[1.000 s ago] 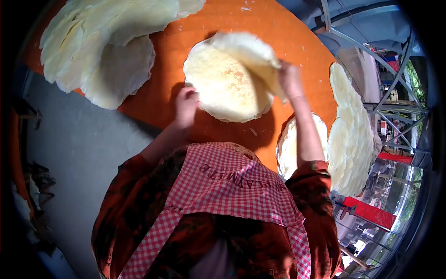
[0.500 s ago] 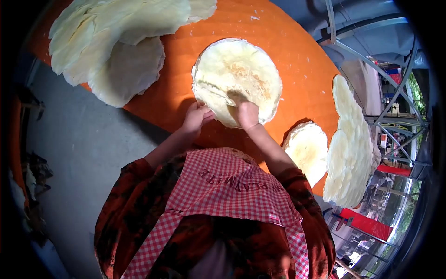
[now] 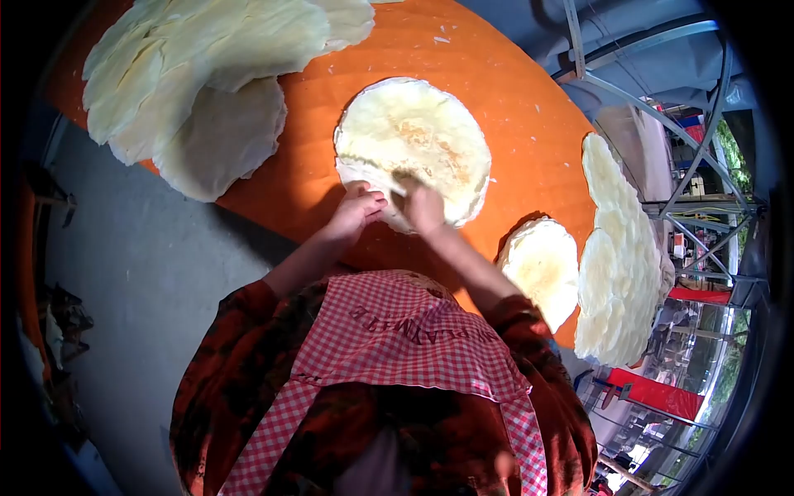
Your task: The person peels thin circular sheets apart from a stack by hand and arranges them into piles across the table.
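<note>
A stack of thin round flatbreads (image 3: 430, 124), pale with brown patches in the middle, lies on the orange table in front of me. My left hand (image 3: 357, 207) is at the near left edge of the stack, thumb and fingers closed on the rim of the top flatbread. Beside it, my right hand (image 3: 424, 208) is over the near part, its fingers pinched together on the same flatbread. Motion blurs those fingertips a little. Between the hands, the sheet's near edge looks lifted, with a shadow line along it.
Many overlapping flatbreads (image 3: 223, 41) cover the table's far left. At the right lie a smaller-looking stack (image 3: 542, 264) and a long row of flatbreads (image 3: 616, 264) along the edge. The orange tabletop (image 3: 529, 124) carries small white scraps. Metal framing (image 3: 653, 107) stands beyond it.
My right hand has moved left, closer to my left hand, drawing along the sheet's edge. My left hand has shifted slightly onto the rim. The view has moved a little.
</note>
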Tool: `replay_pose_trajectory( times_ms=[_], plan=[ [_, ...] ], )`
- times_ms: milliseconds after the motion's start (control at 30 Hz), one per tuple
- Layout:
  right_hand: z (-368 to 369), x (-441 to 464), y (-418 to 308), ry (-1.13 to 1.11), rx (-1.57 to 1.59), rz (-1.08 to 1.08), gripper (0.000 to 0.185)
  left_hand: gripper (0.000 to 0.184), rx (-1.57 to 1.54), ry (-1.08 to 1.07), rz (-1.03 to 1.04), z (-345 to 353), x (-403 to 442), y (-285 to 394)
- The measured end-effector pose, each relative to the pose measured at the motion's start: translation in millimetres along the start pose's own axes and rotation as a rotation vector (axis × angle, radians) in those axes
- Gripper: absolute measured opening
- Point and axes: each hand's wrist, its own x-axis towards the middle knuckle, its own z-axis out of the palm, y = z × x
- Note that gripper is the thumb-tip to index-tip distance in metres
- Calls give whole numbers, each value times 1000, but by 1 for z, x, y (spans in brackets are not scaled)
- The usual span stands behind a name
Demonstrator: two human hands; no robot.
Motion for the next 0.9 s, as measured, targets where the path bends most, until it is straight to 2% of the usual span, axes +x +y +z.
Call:
replay_pose_trajectory(
  times_ms=[67,100,133,167,200,233,300,367,400,433,467,500,567,600,633,700,767,800,833,900],
  plan=[
    [-62,62,9,-284,77,367,38,48,52,55,12,7,-1,3],
    [-102,91,11,-156,-53,356,31,51,80,83,10,8,-3,3],
    [-153,122,10,-244,-17,562,25,56,77,110,-5,4,3,-2],
    [-178,142,50,-121,102,470,25,57,89,119,-7,3,3,-6],
    [-210,165,78,-82,11,270,25,59,101,124,-7,3,3,-7],
    [-248,171,43,6,-230,112,26,61,111,128,-2,4,6,-6],
    [-269,164,13,87,-368,58,28,51,121,173,71,4,3,-8],
    [-245,136,12,27,-540,-29,33,42,215,201,207,-14,10,-20],
    [-219,114,13,2,-521,-25,37,36,587,359,524,-29,18,-31],
    [-187,89,6,-26,-499,-22,41,37,691,417,780,-28,8,-22],
    [-160,66,-20,107,-301,-73,38,37,725,512,698,-32,6,-19],
    [-138,49,-51,126,-122,-49,32,36,758,609,616,-38,3,-17],
    [-41,6,-14,70,-82,-18,27,36,564,543,397,-47,6,-20],
    [9,-17,16,45,-76,-115,25,36,470,501,292,-49,9,-19],
    [0,-24,-2,44,-224,-104,26,35,375,452,225,-42,4,-12],
    [3,-22,4,135,-72,-48,27,34,186,355,86,-20,-12,5],
    [-34,-11,-27,-12,-194,81,27,32,130,288,60,-21,-13,-2],
    [-35,-9,-28,28,-201,18,26,32,100,248,57,-20,-8,-2],
    [-30,-9,-29,-99,-243,63,29,31,102,239,58,-18,-5,-1],
    [10,-29,-14,-77,-300,-64,33,30,105,222,51,-18,-5,-2]
  ],
)
